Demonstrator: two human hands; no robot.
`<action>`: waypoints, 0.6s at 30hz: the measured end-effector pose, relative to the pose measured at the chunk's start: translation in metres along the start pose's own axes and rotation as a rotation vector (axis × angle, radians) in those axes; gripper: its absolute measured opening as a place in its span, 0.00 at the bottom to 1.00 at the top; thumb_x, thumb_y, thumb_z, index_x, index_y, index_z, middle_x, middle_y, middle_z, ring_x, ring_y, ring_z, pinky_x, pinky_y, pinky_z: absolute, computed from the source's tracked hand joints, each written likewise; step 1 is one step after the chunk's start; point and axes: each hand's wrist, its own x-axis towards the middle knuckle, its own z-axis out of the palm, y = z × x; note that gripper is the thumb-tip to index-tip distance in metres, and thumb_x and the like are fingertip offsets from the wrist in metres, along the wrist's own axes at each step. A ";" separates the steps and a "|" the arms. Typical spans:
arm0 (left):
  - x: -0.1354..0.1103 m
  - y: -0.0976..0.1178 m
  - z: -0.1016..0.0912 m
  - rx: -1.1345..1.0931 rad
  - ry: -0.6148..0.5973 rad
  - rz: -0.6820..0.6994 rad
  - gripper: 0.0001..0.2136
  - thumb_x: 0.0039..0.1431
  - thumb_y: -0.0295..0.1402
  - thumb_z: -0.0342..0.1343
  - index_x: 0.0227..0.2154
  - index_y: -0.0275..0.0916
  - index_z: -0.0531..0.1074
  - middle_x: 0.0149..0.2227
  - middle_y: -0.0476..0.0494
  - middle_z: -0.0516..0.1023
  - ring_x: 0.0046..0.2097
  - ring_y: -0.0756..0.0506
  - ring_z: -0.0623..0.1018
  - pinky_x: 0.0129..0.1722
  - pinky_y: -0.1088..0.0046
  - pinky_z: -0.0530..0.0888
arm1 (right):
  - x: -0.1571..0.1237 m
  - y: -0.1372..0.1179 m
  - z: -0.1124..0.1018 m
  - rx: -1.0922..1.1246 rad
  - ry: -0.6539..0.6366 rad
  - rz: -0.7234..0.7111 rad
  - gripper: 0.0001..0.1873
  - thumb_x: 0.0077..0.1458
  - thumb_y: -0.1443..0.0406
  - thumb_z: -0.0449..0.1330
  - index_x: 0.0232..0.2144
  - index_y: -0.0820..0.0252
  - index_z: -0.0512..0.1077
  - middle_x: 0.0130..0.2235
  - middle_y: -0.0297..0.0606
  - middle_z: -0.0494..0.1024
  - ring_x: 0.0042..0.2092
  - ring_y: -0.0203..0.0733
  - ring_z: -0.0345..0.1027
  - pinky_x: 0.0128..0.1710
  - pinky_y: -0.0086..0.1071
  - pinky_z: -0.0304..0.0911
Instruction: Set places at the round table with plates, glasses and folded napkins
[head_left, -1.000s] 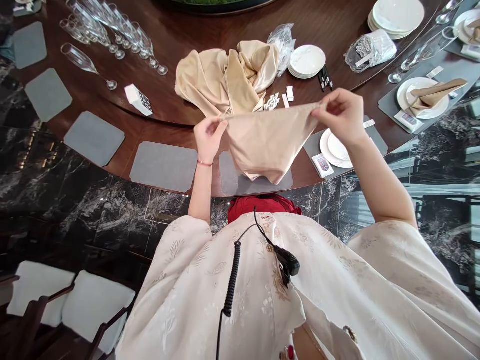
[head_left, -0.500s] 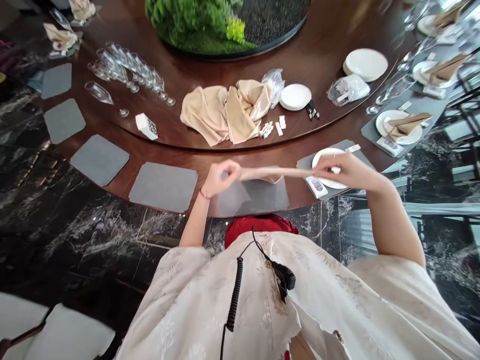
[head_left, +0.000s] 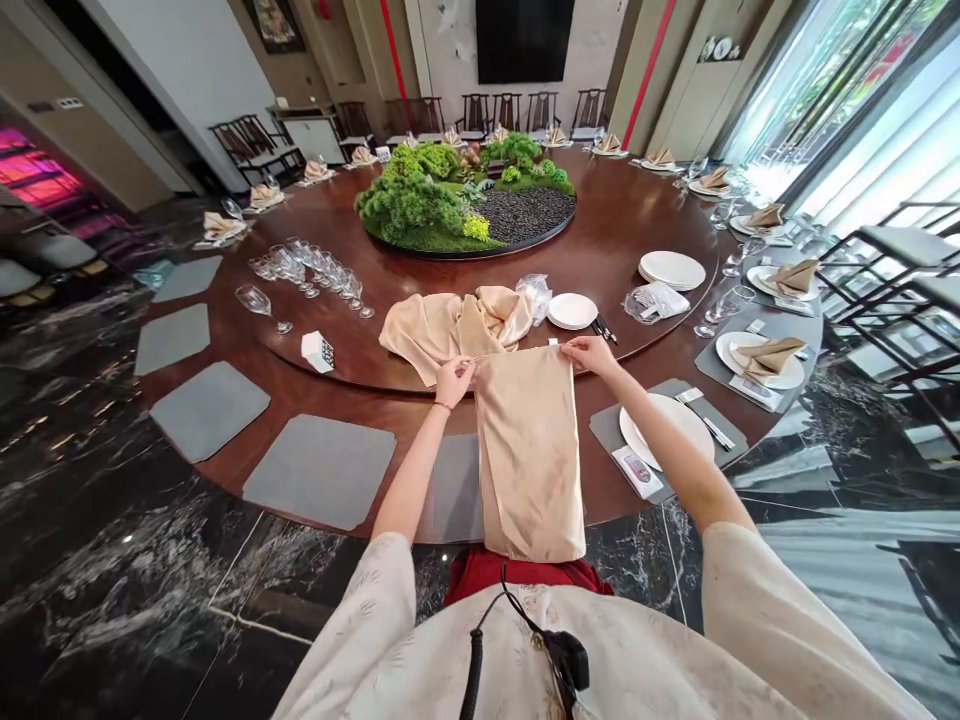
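Note:
A beige cloth napkin (head_left: 531, 455) hangs spread between my two hands, over the table's front edge and partly covering a grey placemat (head_left: 455, 490). My left hand (head_left: 454, 382) pinches its upper left corner. At the upper right corner my right hand (head_left: 589, 354) is closed on the fabric. Just beyond lies a heap of beige napkins (head_left: 431, 325) on the turntable. To the right, a white plate (head_left: 667, 430) and a small printed packet (head_left: 636, 470) rest on another placemat, partly under my right forearm.
Stemmed glasses (head_left: 322, 270) stand at the left of the turntable (head_left: 420, 270), near a white box (head_left: 318, 352). Stacked plates (head_left: 571, 311), black chopsticks (head_left: 604, 329) and a plastic-wrapped bundle (head_left: 654, 302) lie right. A green planted centrepiece (head_left: 450, 200) fills the middle. Folded napkins on plates (head_left: 765, 357) line the right side.
The napkin was a taut narrow strip between my hands; now it hangs open as a wide panel. My hands have come closer together and farther over the table. The view has tilted up.

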 end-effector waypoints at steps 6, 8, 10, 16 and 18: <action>-0.068 -0.100 0.049 0.032 0.047 -0.195 0.19 0.65 0.26 0.54 0.58 0.40 0.74 0.56 0.34 0.82 0.57 0.44 0.82 0.59 0.65 0.78 | -0.035 0.109 0.115 -0.081 0.104 0.138 0.32 0.50 0.66 0.62 0.59 0.61 0.70 0.49 0.48 0.81 0.47 0.49 0.77 0.47 0.40 0.73; -0.125 -0.140 0.061 0.165 -0.063 -0.297 0.16 0.64 0.25 0.53 0.50 0.43 0.79 0.53 0.39 0.83 0.57 0.44 0.82 0.60 0.64 0.77 | -0.089 0.157 0.141 -0.182 -0.029 0.196 0.29 0.48 0.67 0.62 0.55 0.56 0.72 0.49 0.45 0.81 0.53 0.53 0.77 0.53 0.45 0.72; -0.180 -0.174 0.071 0.331 -0.165 -0.392 0.14 0.61 0.24 0.54 0.44 0.44 0.81 0.51 0.41 0.84 0.57 0.43 0.82 0.61 0.63 0.77 | -0.146 0.201 0.160 -0.290 -0.112 0.273 0.27 0.46 0.67 0.63 0.52 0.54 0.74 0.50 0.45 0.81 0.58 0.59 0.75 0.59 0.49 0.70; -0.259 -0.214 0.096 0.596 -0.251 -0.516 0.12 0.61 0.28 0.57 0.44 0.44 0.82 0.57 0.37 0.79 0.62 0.38 0.77 0.63 0.60 0.74 | -0.250 0.255 0.194 -0.412 -0.104 0.436 0.27 0.49 0.63 0.62 0.54 0.52 0.72 0.55 0.50 0.78 0.63 0.64 0.70 0.64 0.52 0.66; -0.263 -0.210 0.103 0.629 -0.271 -0.542 0.10 0.62 0.32 0.59 0.44 0.44 0.81 0.57 0.37 0.77 0.62 0.38 0.77 0.62 0.62 0.74 | -0.259 0.250 0.200 -0.393 -0.098 0.435 0.28 0.52 0.65 0.59 0.57 0.48 0.71 0.53 0.47 0.78 0.62 0.62 0.71 0.63 0.52 0.67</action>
